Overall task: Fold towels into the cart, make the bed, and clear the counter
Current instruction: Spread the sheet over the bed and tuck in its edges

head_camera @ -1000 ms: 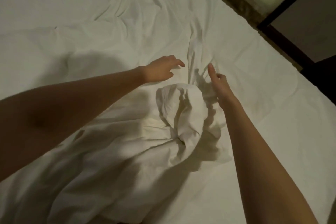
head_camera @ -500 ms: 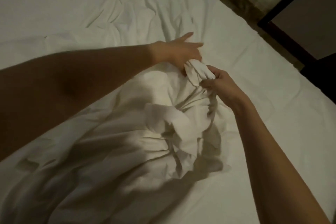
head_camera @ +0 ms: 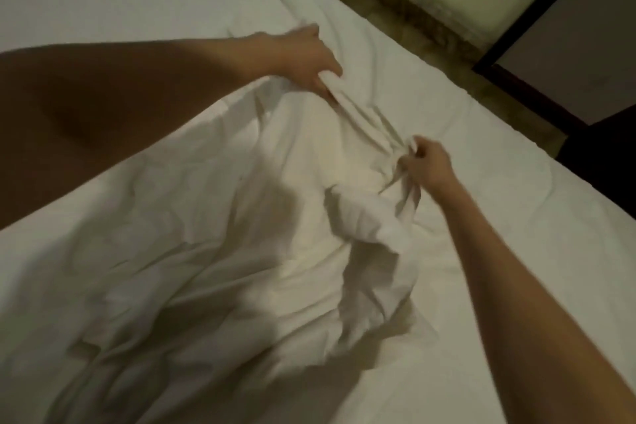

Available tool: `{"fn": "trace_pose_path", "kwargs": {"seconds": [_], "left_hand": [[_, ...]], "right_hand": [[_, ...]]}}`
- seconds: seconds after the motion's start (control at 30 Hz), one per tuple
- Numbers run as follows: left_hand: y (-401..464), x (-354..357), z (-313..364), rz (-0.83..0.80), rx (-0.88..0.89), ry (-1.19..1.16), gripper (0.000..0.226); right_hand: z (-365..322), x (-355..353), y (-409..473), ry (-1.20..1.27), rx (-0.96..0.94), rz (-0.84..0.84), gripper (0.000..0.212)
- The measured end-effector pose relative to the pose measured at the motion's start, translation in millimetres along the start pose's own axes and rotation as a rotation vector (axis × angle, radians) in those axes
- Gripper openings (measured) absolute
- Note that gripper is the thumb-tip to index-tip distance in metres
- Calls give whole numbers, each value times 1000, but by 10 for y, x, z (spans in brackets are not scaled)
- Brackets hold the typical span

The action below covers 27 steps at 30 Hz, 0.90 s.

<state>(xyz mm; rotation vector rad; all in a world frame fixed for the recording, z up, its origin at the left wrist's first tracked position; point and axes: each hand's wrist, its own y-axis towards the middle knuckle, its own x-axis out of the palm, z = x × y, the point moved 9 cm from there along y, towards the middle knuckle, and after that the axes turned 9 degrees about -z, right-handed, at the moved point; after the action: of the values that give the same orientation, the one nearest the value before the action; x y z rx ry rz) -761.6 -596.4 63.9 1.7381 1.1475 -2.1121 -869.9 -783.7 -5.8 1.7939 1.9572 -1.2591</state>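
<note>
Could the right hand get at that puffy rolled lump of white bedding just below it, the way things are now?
Probably yes. The rolled lump lies right beside the right hand with nothing between them. But that hand is gripping a bunched fold of the duvet, as is the left hand, so it would have to let go first.

Head camera looks steeply down, close over the bed [head_camera: 516, 251].

Duvet [head_camera: 275, 251]: white woven cloth, matt, heavily creased and bunched. Bed sheet [head_camera: 516, 268] beneath: white cloth, matt, mostly smooth with light wrinkles. Floor strip [head_camera: 430, 10]: mottled brown, rough-looking. Door frame [head_camera: 537, 10]: dark, matt finish.
</note>
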Motion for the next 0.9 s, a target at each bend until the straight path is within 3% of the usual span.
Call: {"fn": "trace_pose_path", "kwargs": {"seconds": [0.03, 0.1, 0.17, 0.23, 0.33, 0.4, 0.5, 0.57, 0.63, 0.67, 0.7, 0.77, 0.83, 0.9], "left_hand": [[-4, -95, -135, 31, -47, 50, 55], [2, -116, -417, 20, -195, 190, 61], [-15, 126, -584, -43, -322, 207, 78], [21, 435, -452, -28, -315, 112, 88], [123, 889, 73, -40, -241, 2, 79], [208, 1160, 432, -77, -212, -125, 74], [325, 1426, 833, -60, -207, -392, 63], [336, 1532, 986, -15, -249, -670, 58], [345, 1559, 1142, 19, -244, -926, 56], [363, 1548, 1223, 17, -222, -1030, 58], [396, 1528, 1291, 6, -204, -1107, 61], [480, 1443, 1408, -3, -177, -1245, 66], [556, 1338, 1485, 28, -177, -1430, 68], [645, 1221, 1523, 86, -168, -1553, 66]], "right_hand": [[-90, -138, 118, 10, -34, 19, 21], [-153, -236, 285, -25, -53, 26, 41], [-131, -111, 266, -8, -53, -9, 45], [14, 133, 80, 119, -20, -46, 47], [357, 495, -256, 340, 96, -68, 62], [512, 682, -420, 339, 126, -124, 73], [648, 944, -641, 399, 98, -286, 68], [815, 1145, -760, 420, 97, -395, 95], [999, 1319, -866, 160, 73, -456, 115], [1069, 1343, -869, 11, 16, -404, 108], [1092, 1297, -849, -46, -54, -296, 88], [1110, 994, -862, 64, -97, -21, 37], [1251, 666, -847, 342, -55, 172, 24], [1519, 365, -793, 562, 45, 334, 28]]}}
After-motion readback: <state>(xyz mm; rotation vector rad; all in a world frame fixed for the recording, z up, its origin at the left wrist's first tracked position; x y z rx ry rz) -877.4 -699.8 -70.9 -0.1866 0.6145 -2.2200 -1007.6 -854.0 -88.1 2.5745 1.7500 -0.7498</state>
